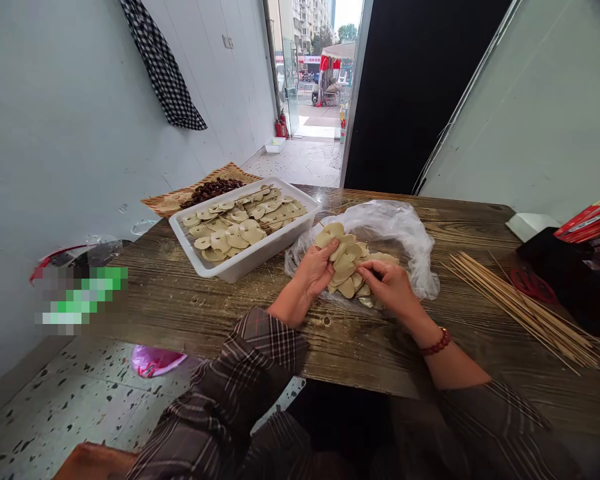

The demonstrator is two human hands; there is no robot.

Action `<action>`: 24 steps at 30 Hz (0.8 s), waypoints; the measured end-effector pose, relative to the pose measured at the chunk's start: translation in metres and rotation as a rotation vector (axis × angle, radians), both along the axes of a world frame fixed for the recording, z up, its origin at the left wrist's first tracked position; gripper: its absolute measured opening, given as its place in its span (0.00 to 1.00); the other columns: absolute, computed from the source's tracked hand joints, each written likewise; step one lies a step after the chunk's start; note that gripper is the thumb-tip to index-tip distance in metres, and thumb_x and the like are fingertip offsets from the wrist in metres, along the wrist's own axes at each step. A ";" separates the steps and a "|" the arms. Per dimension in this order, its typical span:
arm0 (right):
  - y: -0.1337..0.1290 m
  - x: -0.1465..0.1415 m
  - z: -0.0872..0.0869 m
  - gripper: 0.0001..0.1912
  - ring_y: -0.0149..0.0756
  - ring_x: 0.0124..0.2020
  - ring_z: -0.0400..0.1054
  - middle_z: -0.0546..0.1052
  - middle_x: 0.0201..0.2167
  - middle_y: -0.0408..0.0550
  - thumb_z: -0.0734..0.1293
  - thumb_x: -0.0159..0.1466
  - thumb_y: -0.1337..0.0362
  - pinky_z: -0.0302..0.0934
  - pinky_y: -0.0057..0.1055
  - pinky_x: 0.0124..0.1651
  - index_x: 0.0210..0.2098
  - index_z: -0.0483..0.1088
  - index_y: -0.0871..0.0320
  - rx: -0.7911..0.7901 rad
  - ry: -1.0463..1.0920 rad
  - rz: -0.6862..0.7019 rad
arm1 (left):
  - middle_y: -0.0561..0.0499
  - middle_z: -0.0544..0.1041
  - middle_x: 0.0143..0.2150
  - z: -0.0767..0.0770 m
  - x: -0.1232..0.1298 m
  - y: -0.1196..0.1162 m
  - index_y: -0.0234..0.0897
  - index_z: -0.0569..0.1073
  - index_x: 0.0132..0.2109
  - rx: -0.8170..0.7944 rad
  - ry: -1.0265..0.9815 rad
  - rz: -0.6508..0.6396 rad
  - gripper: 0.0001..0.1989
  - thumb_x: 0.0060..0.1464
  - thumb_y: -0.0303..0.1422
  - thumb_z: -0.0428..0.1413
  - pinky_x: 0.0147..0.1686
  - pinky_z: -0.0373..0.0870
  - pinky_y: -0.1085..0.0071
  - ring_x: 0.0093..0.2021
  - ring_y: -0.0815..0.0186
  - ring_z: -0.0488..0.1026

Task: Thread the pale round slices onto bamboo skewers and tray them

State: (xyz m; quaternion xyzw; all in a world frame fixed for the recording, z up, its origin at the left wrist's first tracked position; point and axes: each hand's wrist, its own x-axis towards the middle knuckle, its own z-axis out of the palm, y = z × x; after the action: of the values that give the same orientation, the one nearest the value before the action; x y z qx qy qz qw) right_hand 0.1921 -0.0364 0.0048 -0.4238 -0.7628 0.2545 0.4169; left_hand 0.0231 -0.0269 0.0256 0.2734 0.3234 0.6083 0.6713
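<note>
My left hand (316,268) is closed round a row of thin, round, beige slices (347,252) threaded on a bamboo skewer. A short tip of that skewer pokes out beyond the slices. Close by on the right, my right hand (391,287) pinches at the near end of the skewer, its fingertips against the slices. Beneath both hands, loose beige slices (347,288) lie on an open clear plastic bag (405,230). To the left stands a white plastic tub (247,267) filled with skewered slices (235,237) of the same kind.
A bundle of bare bamboo skewers (525,310) lies at right on the wooden table (205,313), beside red-handled scissors (533,285) and a black box (555,257). Behind the tub, dark brown pieces (213,192) rest on patterned paper (167,201).
</note>
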 end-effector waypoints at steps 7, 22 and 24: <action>0.001 0.000 0.002 0.11 0.39 0.30 0.71 0.80 0.29 0.48 0.65 0.64 0.57 0.61 0.34 0.37 0.31 0.77 0.55 -0.033 -0.016 -0.014 | 0.45 0.81 0.40 -0.006 0.004 0.000 0.34 0.74 0.44 0.028 -0.007 -0.029 0.11 0.54 0.31 0.62 0.42 0.79 0.64 0.43 0.59 0.79; 0.017 0.027 0.013 0.15 0.35 0.29 0.68 0.79 0.27 0.46 0.66 0.63 0.54 0.58 0.30 0.32 0.33 0.78 0.59 -0.030 0.221 -0.252 | 0.50 0.78 0.33 0.001 -0.021 0.005 0.34 0.75 0.37 0.162 0.575 0.107 0.12 0.52 0.39 0.62 0.34 0.66 0.74 0.30 0.71 0.71; 0.018 0.028 0.014 0.16 0.35 0.29 0.68 0.79 0.27 0.46 0.66 0.62 0.54 0.58 0.30 0.32 0.33 0.78 0.60 -0.037 0.234 -0.269 | 0.51 0.75 0.30 0.000 -0.021 0.004 0.35 0.75 0.33 0.278 0.881 0.068 0.09 0.51 0.37 0.61 0.32 0.62 0.73 0.29 0.71 0.68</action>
State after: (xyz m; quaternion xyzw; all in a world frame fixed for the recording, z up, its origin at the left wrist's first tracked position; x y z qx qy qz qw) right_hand 0.2201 -0.0182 0.0184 -0.4972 -0.6404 0.2581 0.5254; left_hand 0.0022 -0.0231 0.0256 0.5824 0.5021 0.4932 0.4067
